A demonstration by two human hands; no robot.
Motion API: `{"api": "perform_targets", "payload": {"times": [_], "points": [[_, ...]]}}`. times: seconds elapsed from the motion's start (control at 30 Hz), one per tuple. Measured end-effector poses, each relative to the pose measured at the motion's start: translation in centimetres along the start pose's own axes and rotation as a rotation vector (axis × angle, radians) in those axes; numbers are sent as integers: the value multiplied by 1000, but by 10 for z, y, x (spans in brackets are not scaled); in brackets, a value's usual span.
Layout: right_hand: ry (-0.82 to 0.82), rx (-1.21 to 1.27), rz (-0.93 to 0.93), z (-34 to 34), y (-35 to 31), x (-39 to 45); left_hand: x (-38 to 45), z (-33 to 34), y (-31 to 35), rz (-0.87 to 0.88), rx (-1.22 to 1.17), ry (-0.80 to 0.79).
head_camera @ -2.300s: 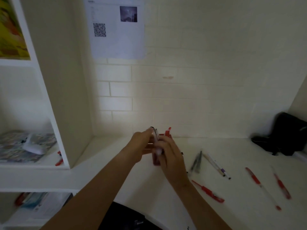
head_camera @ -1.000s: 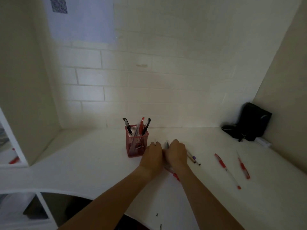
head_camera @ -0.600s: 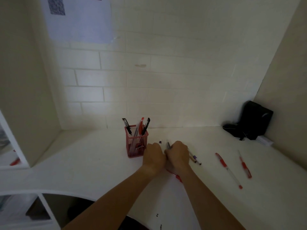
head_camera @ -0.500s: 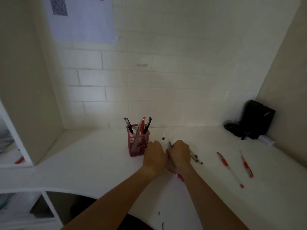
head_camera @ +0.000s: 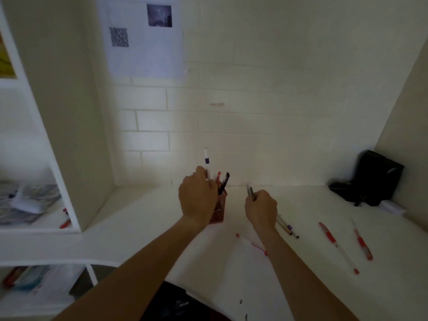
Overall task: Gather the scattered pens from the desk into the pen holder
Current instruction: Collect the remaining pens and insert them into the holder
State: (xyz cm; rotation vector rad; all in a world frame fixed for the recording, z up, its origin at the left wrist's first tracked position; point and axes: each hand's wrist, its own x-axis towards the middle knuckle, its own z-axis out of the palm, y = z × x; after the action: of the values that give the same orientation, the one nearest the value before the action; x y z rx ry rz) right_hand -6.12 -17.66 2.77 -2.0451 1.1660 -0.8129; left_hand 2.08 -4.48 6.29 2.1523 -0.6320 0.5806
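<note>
My left hand (head_camera: 198, 201) grips a white pen with a purple band (head_camera: 206, 162), held upright right at the red mesh pen holder (head_camera: 220, 208), which my hand partly hides. A black pen (head_camera: 224, 183) and a red one stick out of the holder. My right hand (head_camera: 261, 209) is closed on dark pens (head_camera: 250, 191), raised just right of the holder. On the white desk (head_camera: 162, 218) lie a red pen (head_camera: 253, 245) under my right forearm, two thin pens (head_camera: 288, 227), and two red pens (head_camera: 333, 242) (head_camera: 362, 244) further right.
A black pouch (head_camera: 372, 179) sits in the back right corner against the side wall. A white shelf unit (head_camera: 58, 135) stands at the left, with papers and a red pen on its shelf. A printed sheet (head_camera: 143, 38) hangs on the brick wall.
Both hands rose off the desk with pens. My left hand carried the white pen over to the holder; my right hand lifted the dark pens. The view tilted left.
</note>
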Motion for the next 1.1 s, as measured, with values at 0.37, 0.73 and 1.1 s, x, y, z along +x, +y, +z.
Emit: {"api": "perform_targets", "payload": {"times": [0.37, 0.73, 1.1], "points": [[33, 557, -197, -11, -55, -10, 10, -5, -25, -134, 103, -247], [127, 645, -307, 0, -74, -17, 1, 10, -32, -109, 41, -129], [-50, 420, -348, 19, -67, -21, 0, 14, -41, 58, -168, -7]]}}
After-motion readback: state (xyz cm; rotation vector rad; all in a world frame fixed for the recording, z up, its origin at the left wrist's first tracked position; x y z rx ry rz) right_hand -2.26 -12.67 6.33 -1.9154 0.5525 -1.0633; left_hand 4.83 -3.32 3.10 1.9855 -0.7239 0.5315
